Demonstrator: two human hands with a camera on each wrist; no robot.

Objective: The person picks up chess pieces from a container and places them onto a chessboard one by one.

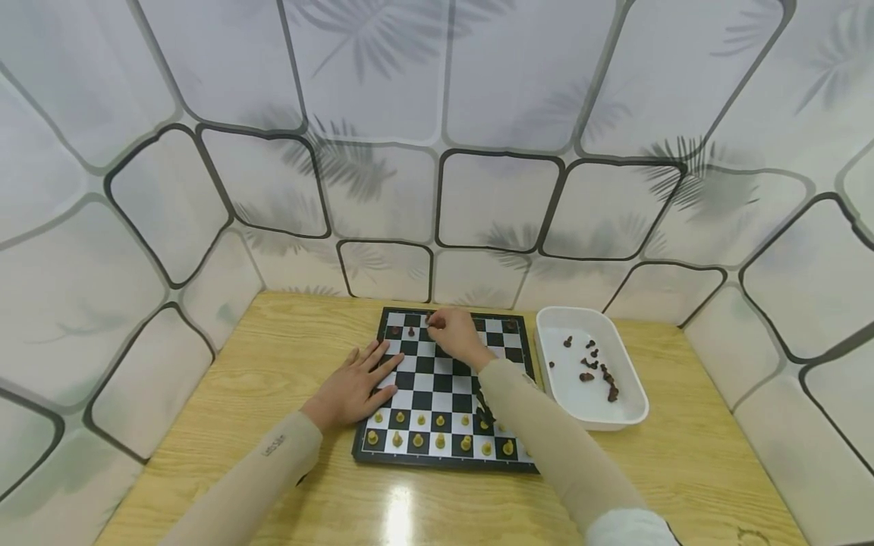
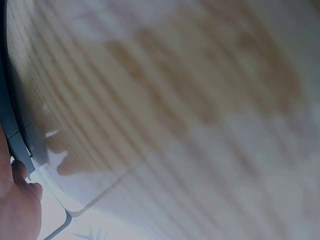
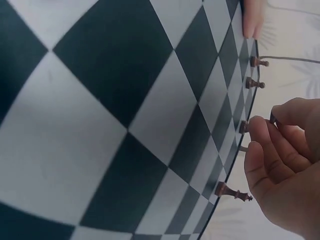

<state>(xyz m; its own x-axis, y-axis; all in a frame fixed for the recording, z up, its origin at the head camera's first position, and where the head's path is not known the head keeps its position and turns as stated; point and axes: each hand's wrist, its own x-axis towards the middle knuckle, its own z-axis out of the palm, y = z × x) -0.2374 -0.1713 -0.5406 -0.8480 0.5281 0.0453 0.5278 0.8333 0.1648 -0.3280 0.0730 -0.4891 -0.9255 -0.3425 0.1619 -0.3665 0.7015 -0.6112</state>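
Black-and-white board (image 1: 444,460); our left hand (image 1: 350,388) spreads over its edge; our right hand (image 1: 452,332) pinches a dark piece (image 3: 273,117); we judge placing underway, next needing centred release.

A table (image 1: 696,425) of yellowish wood grain fills the lower part of the head view, narrowing from the bottom of the frame towards its far edge near mid-height; a bright patch of glare shines at the bottom centre; a dark, curved mark sits at the lower right; in the left wrist view the grain slants across the frame, blurred under a pale sheen; directly on the table lie a black-edged chessboard (image 1: 444,461), lower centre, and a white tray (image 1: 580,402), just beside it, right of centre.
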